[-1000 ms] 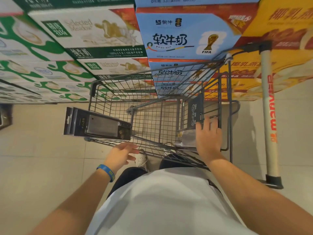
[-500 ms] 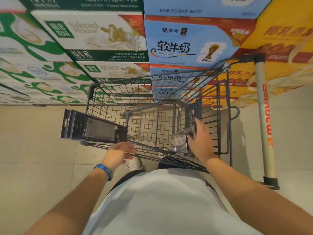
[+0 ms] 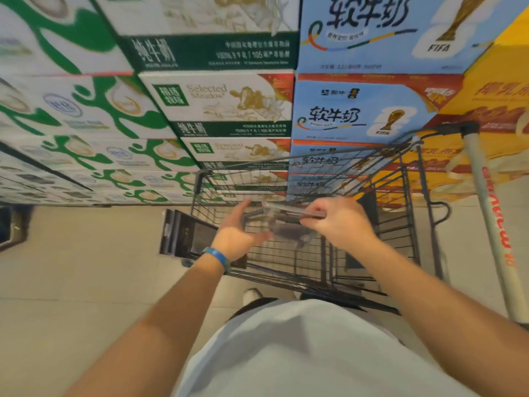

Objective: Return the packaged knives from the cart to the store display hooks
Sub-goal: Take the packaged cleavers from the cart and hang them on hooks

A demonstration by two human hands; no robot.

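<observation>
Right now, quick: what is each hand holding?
Left hand: open, fingers straight beside the clear knife package.
Right hand: closed, gripping that package over the cart.

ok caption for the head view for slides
Over the cart, the right hand holds a clear packaged knife, left hand open beside it.

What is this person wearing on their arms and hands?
Both forearms are bare, with no gloves. The left hand has a blue wristband at its wrist; the right hand shows nothing worn. The shirt is white.
</observation>
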